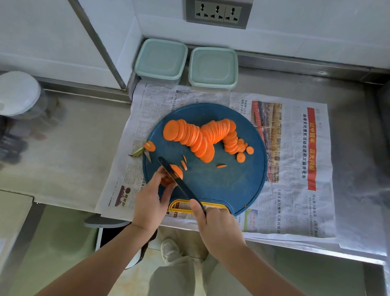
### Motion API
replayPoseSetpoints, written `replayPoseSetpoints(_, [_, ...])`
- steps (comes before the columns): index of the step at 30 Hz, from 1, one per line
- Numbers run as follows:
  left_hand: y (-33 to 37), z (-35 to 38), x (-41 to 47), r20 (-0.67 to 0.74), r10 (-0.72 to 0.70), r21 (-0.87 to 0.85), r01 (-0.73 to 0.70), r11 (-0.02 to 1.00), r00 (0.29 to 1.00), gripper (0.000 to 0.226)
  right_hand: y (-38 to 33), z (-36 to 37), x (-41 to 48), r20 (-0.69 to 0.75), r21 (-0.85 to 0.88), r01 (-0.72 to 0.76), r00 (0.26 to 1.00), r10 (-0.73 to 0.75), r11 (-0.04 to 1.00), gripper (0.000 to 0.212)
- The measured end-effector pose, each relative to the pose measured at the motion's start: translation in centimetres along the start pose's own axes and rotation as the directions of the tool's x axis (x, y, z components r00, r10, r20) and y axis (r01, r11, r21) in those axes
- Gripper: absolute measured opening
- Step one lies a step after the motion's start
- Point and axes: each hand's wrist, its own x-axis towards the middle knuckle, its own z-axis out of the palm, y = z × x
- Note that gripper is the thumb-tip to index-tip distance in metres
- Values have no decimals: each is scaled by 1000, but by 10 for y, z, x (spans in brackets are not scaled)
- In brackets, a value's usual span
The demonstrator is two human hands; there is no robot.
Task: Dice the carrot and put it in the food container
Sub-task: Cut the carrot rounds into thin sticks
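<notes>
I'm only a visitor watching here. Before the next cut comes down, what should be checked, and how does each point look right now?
1. Right hand has a full grip on the knife: ok.
2. Left hand steadies the carrot piece under the blade: ok.
3. Left fingertips clear of the blade: cannot tell, they sit right beside it.
4. Cutting board lies flat on the newspaper: ok.
5. Finished slices piled away from the cutting spot: ok.
6. Food containers open to take the dice: not ok, both lids are on.
</notes>
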Motion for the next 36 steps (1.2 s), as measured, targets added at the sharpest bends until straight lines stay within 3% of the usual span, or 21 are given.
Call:
replayPoseSetpoints(7, [1, 0, 0, 3, -11, 15, 11, 1000, 1000, 30, 3, 6, 2, 49, 82, -32, 998, 28, 996, 97])
replayPoseSetpoints(13, [2, 0, 0, -13, -16, 33, 16, 999, 1000, 24, 2, 6, 3, 73, -17, -54, 996, 55, 998, 100])
replayPoseSetpoints(21, [-3, 2, 1, -52, 29, -2, -29, 1000, 998, 27, -13, -17, 11, 169, -149, 39, 985, -13, 988, 86])
replayPoseSetpoints(27, [-7, 5, 0, -76, 75, -69, -80, 994, 994, 27, -22, -16, 33, 153, -152, -84, 982, 107, 985, 67])
replayPoseSetpoints(30, [-10, 7, 0, -67, 67, -80, -73, 994, 995, 28, -19, -14, 35, 182, -102, -97, 977, 115, 990, 66])
replayPoseSetpoints(34, [-14, 9, -2, -47, 39, -137, -45, 990, 998, 44, -12, -26, 41, 261, 175, -149, 960, 100, 973, 64])
replayPoseSetpoints(36, [-14, 9, -2, -63, 67, -161, -76, 984, 996, 40, -9, -35, 40, 282, 267, -189, 953, 111, 945, 65])
